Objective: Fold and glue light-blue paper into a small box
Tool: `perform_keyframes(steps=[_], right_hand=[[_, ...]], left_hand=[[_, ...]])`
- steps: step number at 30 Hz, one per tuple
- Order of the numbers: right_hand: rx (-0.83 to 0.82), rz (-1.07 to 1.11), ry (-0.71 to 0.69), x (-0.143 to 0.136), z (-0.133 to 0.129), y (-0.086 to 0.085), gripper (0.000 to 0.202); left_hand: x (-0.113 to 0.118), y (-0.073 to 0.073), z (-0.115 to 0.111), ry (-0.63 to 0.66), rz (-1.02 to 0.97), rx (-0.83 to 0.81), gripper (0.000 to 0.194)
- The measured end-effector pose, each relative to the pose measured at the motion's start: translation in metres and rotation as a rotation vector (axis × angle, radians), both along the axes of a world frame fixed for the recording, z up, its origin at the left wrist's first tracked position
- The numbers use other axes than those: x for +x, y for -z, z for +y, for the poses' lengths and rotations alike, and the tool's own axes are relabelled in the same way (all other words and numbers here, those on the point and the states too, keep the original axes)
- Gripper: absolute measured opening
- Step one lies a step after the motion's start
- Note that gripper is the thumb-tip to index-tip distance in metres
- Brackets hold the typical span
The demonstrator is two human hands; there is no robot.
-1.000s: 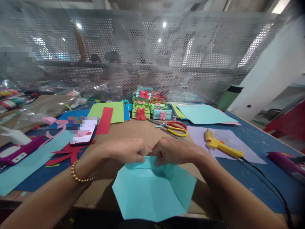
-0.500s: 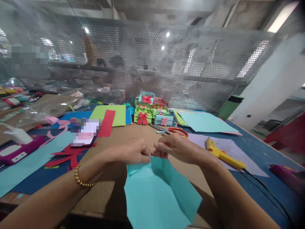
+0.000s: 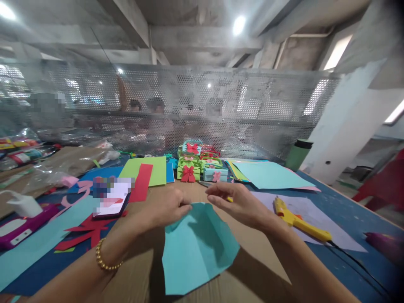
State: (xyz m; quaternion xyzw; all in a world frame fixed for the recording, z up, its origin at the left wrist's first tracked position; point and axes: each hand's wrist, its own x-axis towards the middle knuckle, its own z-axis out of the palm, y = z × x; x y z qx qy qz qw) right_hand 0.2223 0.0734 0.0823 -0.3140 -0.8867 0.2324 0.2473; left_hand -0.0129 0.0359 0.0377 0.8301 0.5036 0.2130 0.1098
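Parting from the turquoise paper (image 3: 189,261), right hand (image 3: 238,204) now loosened

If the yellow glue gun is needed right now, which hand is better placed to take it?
Probably the right hand: it looks open and is nearer the yellow glue gun, while the left hand grips the turquoise paper.

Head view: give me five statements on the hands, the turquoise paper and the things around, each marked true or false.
1. The left hand holds the turquoise paper near its far edge. True.
2. The right hand is clenched around the near edge. False: it is open, close to the far edge.
3. The yellow glue gun lies on the lilac sheet. True.
4. The gold bracelet is on the right wrist. False: the left.
5. The red strip overlaps the green sheet. True.
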Motion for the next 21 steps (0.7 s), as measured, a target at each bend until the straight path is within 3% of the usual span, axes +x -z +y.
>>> perform_keyframes(steps=[8, 15, 21], right_hand=[[0.379, -0.202, 0.103, -0.009, -0.018, 0.013, 0.018], [0.331, -0.236, 0.155, -0.015, -0.02, 0.013, 0.012], [0.354, -0.247, 0.159, -0.016, -0.022, 0.01, 0.015]], left_hand=[[0.014, -0.007, -0.016, 0.016, 0.259, 0.283, 0.027], [0.013, -0.007, -0.017, 0.012, 0.358, 0.285, 0.029], [0.008, 0.002, -0.012, 0.035, 0.311, 0.317, 0.029]])
